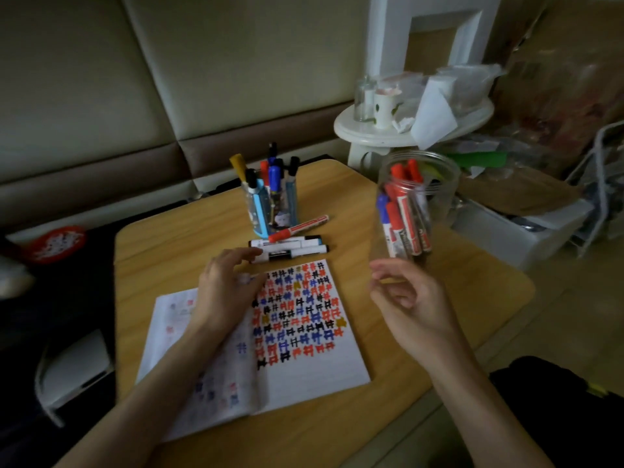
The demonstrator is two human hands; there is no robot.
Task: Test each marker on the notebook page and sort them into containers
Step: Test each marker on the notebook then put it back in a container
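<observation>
An open notebook lies on the wooden table, its right page covered with red, blue and black test marks. My left hand rests over the notebook's top, fingers stretched toward two black-capped white markers lying just beyond the page. A red marker lies behind them. My right hand hovers right of the notebook, fingers loosely curled, holding nothing. A clear jar with red and blue markers stands beyond it. A blue pen holder with several markers stands at the back.
A white round side table with cups and plastic bags stands behind the jar. Boxes and clutter fill the floor at the right. A padded wall runs along the back. The table's rounded edge lies close to my right wrist.
</observation>
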